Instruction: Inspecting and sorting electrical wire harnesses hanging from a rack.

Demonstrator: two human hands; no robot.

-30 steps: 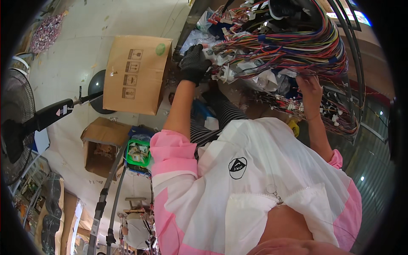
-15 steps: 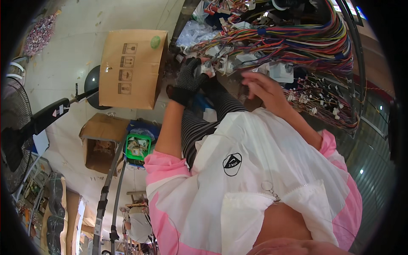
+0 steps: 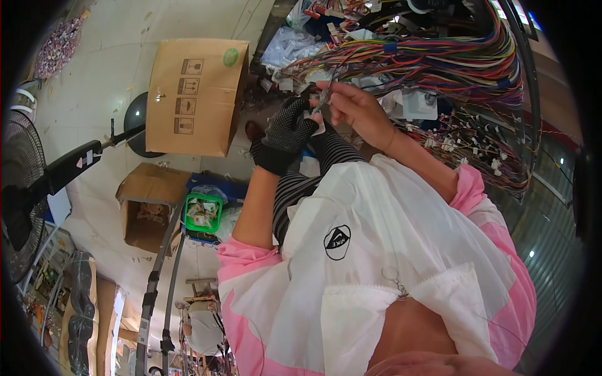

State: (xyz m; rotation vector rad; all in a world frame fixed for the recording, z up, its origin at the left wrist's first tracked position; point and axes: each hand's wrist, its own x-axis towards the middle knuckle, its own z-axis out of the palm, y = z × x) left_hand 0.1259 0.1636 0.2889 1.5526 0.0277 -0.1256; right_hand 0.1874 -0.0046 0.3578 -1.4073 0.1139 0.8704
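Note:
My left hand [image 3: 285, 133], in a black dotted glove with bare fingertips, is closed in a pinch above my lap. A small pale piece [image 3: 320, 128] shows at its thumb, too small to identify. Close by on the right, my bare right hand [image 3: 362, 116] pinches thin dark wires [image 3: 325, 99] between thumb and forefinger. These wires run up toward the bundles and down to the left fingertips. Just beyond both hands lies a thick bundle of coloured wires [image 3: 439, 56] with white connectors.
A large cardboard box [image 3: 210, 103] stands to the left, with a fan [image 3: 22, 188] farther out. Nearer are an open carton [image 3: 147, 213] and a green basket [image 3: 204, 213] of small parts. More wires with white connectors [image 3: 476, 153] hang at the right; clear plastic bags [image 3: 288, 47] lie at the back.
My right hand has moved left and closed on the thin wires, meeting my left hand. The left hand has shifted slightly nearer and to the right.

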